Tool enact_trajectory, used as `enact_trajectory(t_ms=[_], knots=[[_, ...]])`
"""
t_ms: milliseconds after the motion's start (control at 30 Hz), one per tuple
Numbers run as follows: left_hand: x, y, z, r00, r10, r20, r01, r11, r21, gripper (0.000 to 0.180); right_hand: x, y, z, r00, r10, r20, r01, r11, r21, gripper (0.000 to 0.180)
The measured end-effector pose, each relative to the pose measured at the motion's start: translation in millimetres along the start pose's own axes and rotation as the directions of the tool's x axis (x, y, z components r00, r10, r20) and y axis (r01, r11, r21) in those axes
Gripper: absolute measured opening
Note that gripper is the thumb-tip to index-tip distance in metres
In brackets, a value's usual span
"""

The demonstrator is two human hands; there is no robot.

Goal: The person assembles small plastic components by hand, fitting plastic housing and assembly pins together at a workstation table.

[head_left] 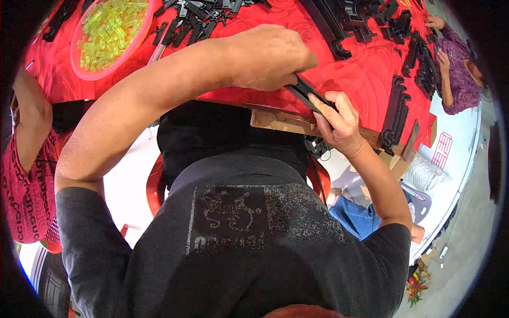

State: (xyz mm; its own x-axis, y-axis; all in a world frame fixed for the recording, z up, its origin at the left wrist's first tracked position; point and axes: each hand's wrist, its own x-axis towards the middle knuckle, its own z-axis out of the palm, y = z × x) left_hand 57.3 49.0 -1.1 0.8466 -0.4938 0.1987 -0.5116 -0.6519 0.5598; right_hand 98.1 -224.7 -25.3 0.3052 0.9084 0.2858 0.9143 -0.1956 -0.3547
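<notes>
A long black plastic channel-shaped piece (pixel 300 91) is held slantwise above the near edge of the red-covered table (pixel 249 100). My left hand (pixel 273 57) reaches across from the left with its fingers closed round the upper end, hiding that part. At the lower end, my right hand (pixel 339 123) grips the piece, with a finger lying along it. Whether a smaller part is in my left fingers cannot be seen. Beyond my left forearm lies a pile of small black plastic parts (pixel 193 21).
A pink basin (pixel 74 50) of small clear yellow-green tubes stands at the far left. Long black pieces (pixel 326 26) and more black parts (pixel 395 111) lie to the right. One person (pixel 461 74) sits at the far right; another person's arm (pixel 32 114) shows at the left.
</notes>
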Motion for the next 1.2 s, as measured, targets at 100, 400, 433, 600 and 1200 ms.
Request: enact_trajectory(t_ms=[100,400,433,600,1200], knots=[[12,2,-1,0.997,0.052,0.063,-0.058,0.994,0.089,0.022,0,0,1,1.000,-0.003,0.000,0.003,1.000,-0.004,0.045],[29,6,-8,0.977,0.059,0.205,-0.109,0.964,0.241,0.020,0,-1,0,1.000,0.011,0.014,-0.011,1.000,0.006,0.046],[31,9,-11,0.965,0.020,0.260,-0.091,0.961,0.261,0.020,-1,-1,0,1.000,0.012,0.016,-0.013,1.000,0.005,0.046],[33,9,-10,0.943,-0.026,0.332,-0.082,0.948,0.308,0.021,-2,0,1,1.000,0.022,0.014,-0.022,1.000,0.009,0.047],[25,6,-7,0.974,-0.042,0.221,-0.021,0.961,0.275,0.020,3,-3,-2,0.998,0.022,0.053,-0.022,1.000,0.010,0.052]])
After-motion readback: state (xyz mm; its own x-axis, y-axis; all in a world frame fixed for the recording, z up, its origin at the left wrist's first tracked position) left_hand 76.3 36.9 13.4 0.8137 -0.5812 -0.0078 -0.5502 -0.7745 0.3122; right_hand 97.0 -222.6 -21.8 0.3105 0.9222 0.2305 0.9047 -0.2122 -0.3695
